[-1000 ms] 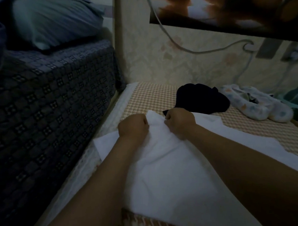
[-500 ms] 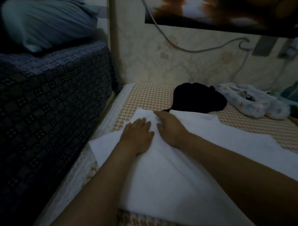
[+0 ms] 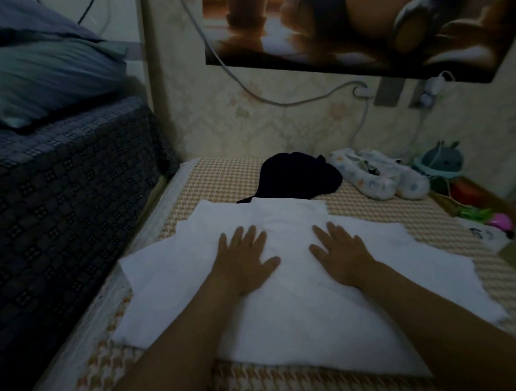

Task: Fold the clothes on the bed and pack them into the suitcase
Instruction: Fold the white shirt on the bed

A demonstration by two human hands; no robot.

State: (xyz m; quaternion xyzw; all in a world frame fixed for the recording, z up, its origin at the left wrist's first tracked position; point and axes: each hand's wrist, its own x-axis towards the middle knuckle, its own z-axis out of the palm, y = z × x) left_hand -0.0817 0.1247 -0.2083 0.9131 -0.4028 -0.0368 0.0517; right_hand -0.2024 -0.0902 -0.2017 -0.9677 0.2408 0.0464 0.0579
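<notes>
- Our left hand (image 3: pixel 243 258) and right hand (image 3: pixel 342 250), pinching the white garment (image 3: pixel 286 327) a second ago, now press it mid-frame, fingers spread.
- We judge: smoothing; folds not begun.

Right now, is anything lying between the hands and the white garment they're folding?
Nothing visible. The left hand and right hand lie flat, fingers straight, directly on the white garment. The black garment sits beyond its far edge. No suitcase is in view, so that path cannot be judged.
</notes>
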